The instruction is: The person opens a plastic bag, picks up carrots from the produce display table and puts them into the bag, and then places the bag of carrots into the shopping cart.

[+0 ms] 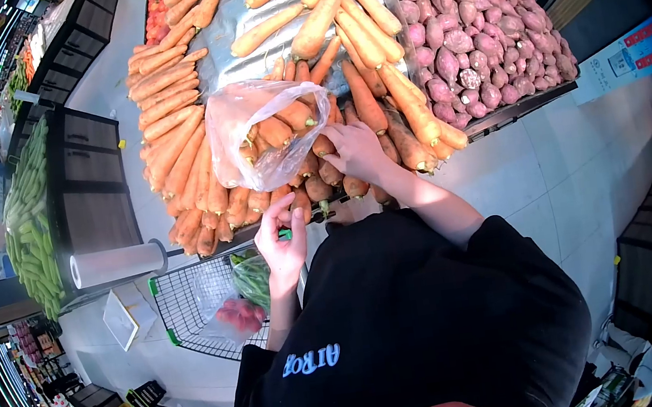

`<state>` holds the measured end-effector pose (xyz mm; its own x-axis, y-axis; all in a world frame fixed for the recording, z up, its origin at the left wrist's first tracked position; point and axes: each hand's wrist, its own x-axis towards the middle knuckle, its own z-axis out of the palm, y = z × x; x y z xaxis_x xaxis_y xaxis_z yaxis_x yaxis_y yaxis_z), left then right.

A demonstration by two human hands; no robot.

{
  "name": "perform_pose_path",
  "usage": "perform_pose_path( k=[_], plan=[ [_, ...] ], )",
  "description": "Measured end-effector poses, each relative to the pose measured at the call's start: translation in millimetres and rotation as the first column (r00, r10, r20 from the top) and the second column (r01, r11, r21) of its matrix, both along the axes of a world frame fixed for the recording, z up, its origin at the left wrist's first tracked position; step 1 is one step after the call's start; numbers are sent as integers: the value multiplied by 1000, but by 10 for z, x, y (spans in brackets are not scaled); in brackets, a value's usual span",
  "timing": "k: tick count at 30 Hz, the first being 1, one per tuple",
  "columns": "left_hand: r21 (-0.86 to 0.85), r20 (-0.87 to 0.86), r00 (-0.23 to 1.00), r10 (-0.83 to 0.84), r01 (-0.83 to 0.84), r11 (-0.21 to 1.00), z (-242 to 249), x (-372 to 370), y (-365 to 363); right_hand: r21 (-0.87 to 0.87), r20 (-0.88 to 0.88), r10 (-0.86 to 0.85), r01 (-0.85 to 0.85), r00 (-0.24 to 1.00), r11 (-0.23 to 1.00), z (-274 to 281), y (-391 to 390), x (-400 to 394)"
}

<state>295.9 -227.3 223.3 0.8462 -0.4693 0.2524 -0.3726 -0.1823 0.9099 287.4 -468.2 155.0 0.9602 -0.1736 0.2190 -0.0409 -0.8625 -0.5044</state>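
Note:
A clear plastic bag [233, 146] with several carrots [275, 132] in it lies on the heap of loose carrots [177, 152], its mouth facing right. My right hand [358, 151] is beside the bag's mouth, its fingers closed on the thick end of a carrot [323, 146]. My left hand [282, 240] hovers at the front edge of the heap, below the bag. Its fingers are loosely bent and apart, with nothing seen in them. The nearest carrots lie just beyond its fingertips.
Purple sweet potatoes [477, 38] fill the bin at right. Below left stands a wire shopping cart [193, 317] holding bagged green and red produce. A roll of plastic bags [110, 265] is mounted at the stand's left corner. Green vegetables [32, 231] are piled farther left.

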Motion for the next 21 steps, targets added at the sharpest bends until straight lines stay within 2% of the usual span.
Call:
perform_pose_path(
  k=[1,4,8,14,17,20,21],
  plan=[
    [-8,-27,999,17,-17,1000,-5,-11,-6,-45,19,-14,15,1000,999,-6,-4,-4],
    [-14,-79,996,35,-36,999,-3,-51,-36,-185,-201,-62,25,978,983,52,52,53],
    [4,-44,999,3,-3,1000,28,-49,-73,-110,-298,-75,44,952,993,166,-33,155],
    [40,-8,1000,1,-1,999,36,-38,-76,-106,3,-19,19,1000,994,-151,-42,126],
    [59,-15,1000,14,-13,998,50,-42,-58,-71,95,-13,20,995,997,-154,-100,85],
    [84,-3,1000,25,-25,996,50,-30,-8,290,323,-168,71,931,954,20,-235,63],
    [90,6,1000,29,-29,996,44,-30,0,474,75,-212,152,975,867,398,-327,-15]
  ],
)
